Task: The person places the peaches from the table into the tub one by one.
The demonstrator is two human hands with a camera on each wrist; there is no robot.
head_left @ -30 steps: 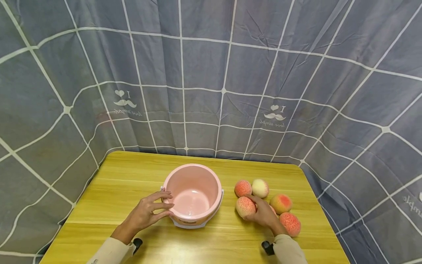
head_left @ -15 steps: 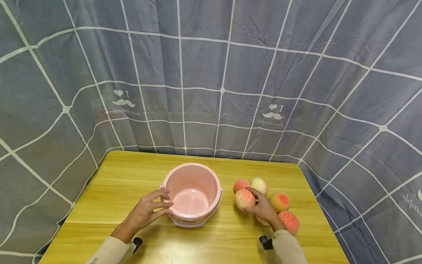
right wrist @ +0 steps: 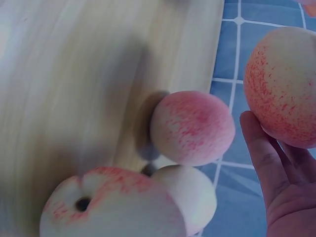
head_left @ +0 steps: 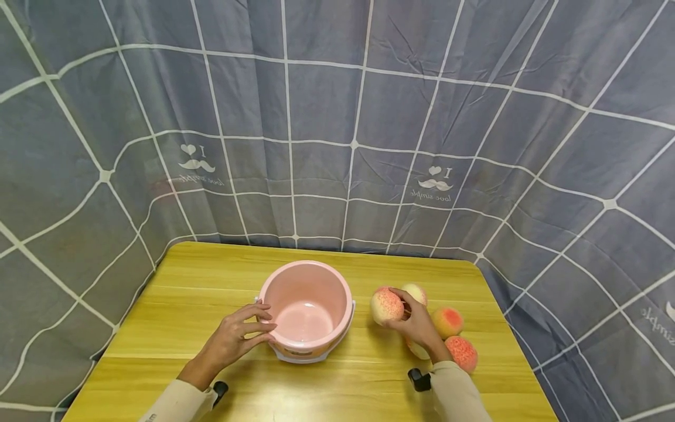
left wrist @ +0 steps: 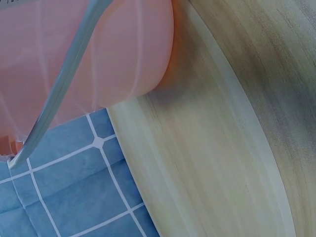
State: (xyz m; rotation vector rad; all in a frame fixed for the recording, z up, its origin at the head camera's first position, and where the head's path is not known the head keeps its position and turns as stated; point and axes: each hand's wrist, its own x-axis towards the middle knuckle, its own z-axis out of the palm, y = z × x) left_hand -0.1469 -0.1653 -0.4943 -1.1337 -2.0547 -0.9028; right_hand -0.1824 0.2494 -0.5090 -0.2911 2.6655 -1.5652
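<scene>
In the head view my left hand (head_left: pixel 237 339) holds the left rim of a pink bucket (head_left: pixel 307 308), its fingers over the edge. The left wrist view shows the bucket's side (left wrist: pixel 118 54) and its pale handle (left wrist: pixel 64 79); the hand is out of that view. My right hand (head_left: pixel 419 325) grips a pale peach with red speckles (head_left: pixel 387 306), right of the bucket. In the right wrist view this peach (right wrist: pixel 284 89) is raised, with the fingers (right wrist: pixel 269 163) beneath it. A red-flushed peach (right wrist: pixel 192 127) lies nearby on the table.
Several other peaches lie about the right hand: a pale one (head_left: pixel 415 294) behind, an orange one (head_left: pixel 447 322) and a red one (head_left: pixel 461 353) to the right. Another (head_left: pixel 418 350) is partly hidden under the wrist. Beyond the wooden table (head_left: pixel 221 264) hangs a grey checked curtain (head_left: pixel 327 170).
The right hand has lifted the speckled peach and moved it slightly left and away from me, uncovering part of a peach under the wrist. The left hand stays on the bucket rim.
</scene>
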